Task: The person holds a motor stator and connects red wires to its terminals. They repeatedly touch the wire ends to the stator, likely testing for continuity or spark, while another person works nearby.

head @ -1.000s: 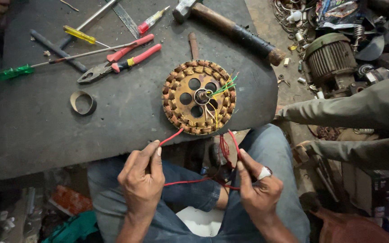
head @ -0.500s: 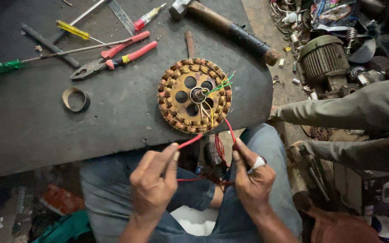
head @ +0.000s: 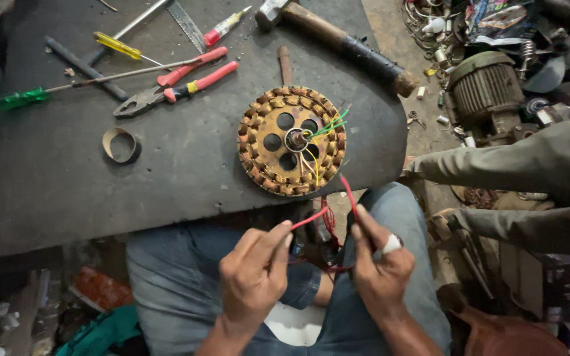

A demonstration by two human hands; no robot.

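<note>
A round fan stator (head: 291,141) wound with copper coils lies near the front edge of the dark work board (head: 67,191). Green, yellow and white leads stick out of its hub. My left hand (head: 253,277) pinches one end of a red wire (head: 309,218) between thumb and fingers, just below the board's edge. My right hand (head: 380,264), with a white wrap on one finger, grips another stretch of red wire (head: 349,192) that rises toward the stator. Both hands hover over my lap in blue jeans.
Red-handled pliers (head: 179,89), a green screwdriver (head: 18,99), a yellow screwdriver (head: 120,47), a tape ring (head: 121,145) and a hammer (head: 344,43) lie on the board. An old motor (head: 486,92) and scrap sit at the right. Another person's legs (head: 529,165) reach in from the right.
Both hands have moved closer together below the board's edge. The left hand's red wire end has swung toward the right hand.
</note>
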